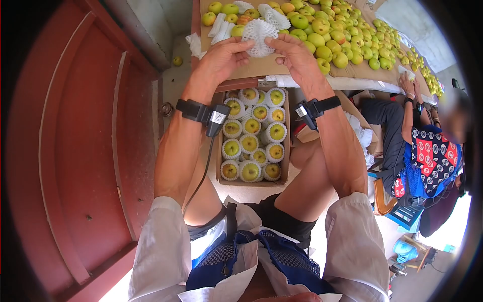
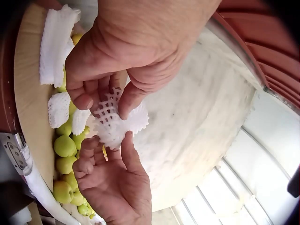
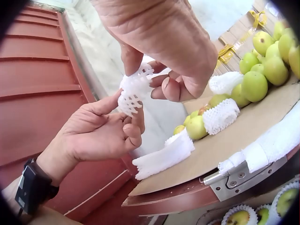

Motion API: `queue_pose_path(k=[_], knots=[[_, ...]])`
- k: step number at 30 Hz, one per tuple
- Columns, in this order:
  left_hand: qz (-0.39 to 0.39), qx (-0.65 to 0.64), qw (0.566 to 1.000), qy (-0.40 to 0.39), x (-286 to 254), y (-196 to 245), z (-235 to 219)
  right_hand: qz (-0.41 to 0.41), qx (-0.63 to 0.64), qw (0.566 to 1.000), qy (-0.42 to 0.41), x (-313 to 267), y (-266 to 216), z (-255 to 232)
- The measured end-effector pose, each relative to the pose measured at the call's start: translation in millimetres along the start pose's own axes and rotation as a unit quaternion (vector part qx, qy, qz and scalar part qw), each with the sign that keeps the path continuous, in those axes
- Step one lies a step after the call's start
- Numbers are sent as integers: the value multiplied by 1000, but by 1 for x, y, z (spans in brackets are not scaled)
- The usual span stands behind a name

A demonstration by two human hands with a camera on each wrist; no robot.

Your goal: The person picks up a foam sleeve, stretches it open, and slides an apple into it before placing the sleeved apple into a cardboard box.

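Note:
Both hands hold a white foam net [image 1: 260, 38] stretched between them, above the near edge of the fruit table. My left hand [image 1: 221, 59] pinches its left side between thumb and fingers; my right hand [image 1: 300, 59] pinches its right side. In the left wrist view the net [image 2: 112, 124] shows open mesh, with the left hand [image 2: 136, 51] above and the right hand [image 2: 115, 187] below. The right wrist view shows the net [image 3: 133, 91] between the left hand [image 3: 96, 133] and the right hand [image 3: 164, 47]. Whether a fruit is inside is hard to tell.
Many green-yellow apples [image 1: 316, 40] lie on the cardboard-covered table [image 1: 251, 68], beside loose foam nets [image 3: 222, 116]. Below stands a box [image 1: 220, 173] of netted apples [image 1: 250, 171]. A red door [image 1: 75, 151] is at left; another person [image 1: 432, 151] sits at right.

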State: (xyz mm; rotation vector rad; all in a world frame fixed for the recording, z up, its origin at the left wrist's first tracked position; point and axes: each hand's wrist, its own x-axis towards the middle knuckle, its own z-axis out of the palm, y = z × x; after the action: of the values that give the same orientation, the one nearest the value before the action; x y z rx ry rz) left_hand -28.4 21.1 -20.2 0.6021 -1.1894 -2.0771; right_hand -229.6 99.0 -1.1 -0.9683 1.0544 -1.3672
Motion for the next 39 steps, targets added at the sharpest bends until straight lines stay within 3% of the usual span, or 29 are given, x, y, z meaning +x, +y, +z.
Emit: queue_pose_path(k=[7,10,13,16,19,31,39], knots=[[22,-131,991,-12,-7,5,15,-1,142,990,12,-5,2,2],[42,-169,985,0,-9,7,22,19,178,983,-33,-2,6,1],[34,-199,975,-91,-2,5,11,62,227,971,-36,-2,6,4],[23,-198,977,-70,1,2,11,84,247,965,-33,-2,1,6],[17,-206,975,-76,3,0,13,71,253,962,-69,0,5,3],[31,-200,979,-16,9,-9,11,31,252,966,-47,0,6,2],[24,-211,977,-6,8,-11,16,35,270,959,-81,3,13,-1]])
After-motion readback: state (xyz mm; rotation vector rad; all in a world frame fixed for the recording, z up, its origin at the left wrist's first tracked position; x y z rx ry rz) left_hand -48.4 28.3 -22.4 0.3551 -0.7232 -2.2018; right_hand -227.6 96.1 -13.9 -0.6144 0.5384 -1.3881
